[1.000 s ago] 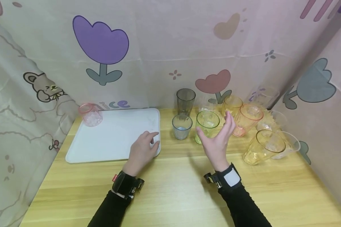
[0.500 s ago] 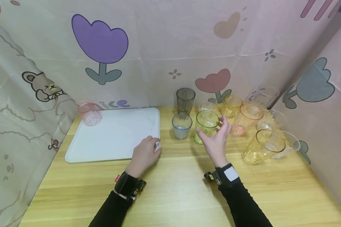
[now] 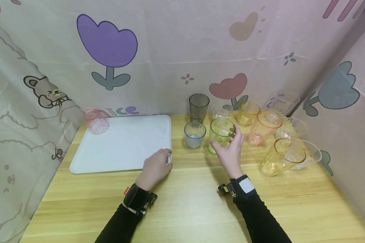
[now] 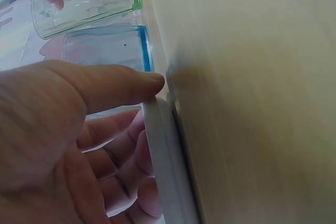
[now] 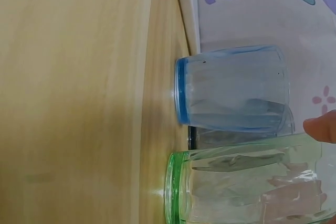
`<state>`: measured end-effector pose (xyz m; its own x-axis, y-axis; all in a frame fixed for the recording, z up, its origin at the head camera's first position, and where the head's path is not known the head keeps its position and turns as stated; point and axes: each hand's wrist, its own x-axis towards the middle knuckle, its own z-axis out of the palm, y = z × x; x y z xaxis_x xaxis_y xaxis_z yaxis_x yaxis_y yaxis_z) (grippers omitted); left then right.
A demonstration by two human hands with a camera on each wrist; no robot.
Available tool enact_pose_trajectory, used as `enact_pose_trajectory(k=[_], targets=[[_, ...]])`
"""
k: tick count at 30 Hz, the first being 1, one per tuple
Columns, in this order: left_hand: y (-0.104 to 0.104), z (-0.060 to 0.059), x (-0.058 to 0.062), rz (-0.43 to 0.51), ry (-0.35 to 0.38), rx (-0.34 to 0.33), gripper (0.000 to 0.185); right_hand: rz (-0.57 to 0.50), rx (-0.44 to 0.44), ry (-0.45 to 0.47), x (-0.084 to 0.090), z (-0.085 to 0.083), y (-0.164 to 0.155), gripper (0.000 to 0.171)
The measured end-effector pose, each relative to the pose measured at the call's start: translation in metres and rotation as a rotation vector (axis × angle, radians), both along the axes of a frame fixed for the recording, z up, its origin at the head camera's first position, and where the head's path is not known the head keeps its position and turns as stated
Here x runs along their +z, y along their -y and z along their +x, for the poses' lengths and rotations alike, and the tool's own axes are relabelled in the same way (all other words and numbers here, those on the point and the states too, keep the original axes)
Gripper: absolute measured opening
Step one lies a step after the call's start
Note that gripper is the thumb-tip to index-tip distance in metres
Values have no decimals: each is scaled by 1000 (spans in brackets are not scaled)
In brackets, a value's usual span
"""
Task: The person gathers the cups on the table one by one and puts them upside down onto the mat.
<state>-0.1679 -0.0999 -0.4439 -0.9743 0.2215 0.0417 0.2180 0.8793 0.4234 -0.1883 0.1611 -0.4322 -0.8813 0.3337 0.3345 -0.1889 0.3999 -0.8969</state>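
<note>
The right hand (image 3: 229,152) curls round the green tumbler (image 3: 220,133), upright on the tabletop (image 3: 185,202) just right of the small blue glass (image 3: 194,135), while the left hand (image 3: 155,167) pinches the white tray (image 3: 121,143) by its near right corner, seemingly steadying it.

Green cup (image 3: 221,134): clear green-tinted plastic, faceted, upright, empty, stood on the worktop just right of a small blue cup. White tray (image 3: 121,143): flat, rounded corners, laid to the left; one inverted pink cup at its far-left corner.
</note>
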Motion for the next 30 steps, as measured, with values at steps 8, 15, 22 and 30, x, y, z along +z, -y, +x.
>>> enact_pose_trajectory(k=[8,15,22,30], targets=[[0,1,2,-12,-1,-4,42,1,1,5,0,0,-1,100],[0,1,2,-15,5,-13,43,-43,-7,11,1,1,-2,98],[0,1,2,-5,0,-14,43,-68,-39,-49,8,2,-1,94],[-1,1,4,-3,15,-14,43,-168,-45,-148,25,8,0,88]])
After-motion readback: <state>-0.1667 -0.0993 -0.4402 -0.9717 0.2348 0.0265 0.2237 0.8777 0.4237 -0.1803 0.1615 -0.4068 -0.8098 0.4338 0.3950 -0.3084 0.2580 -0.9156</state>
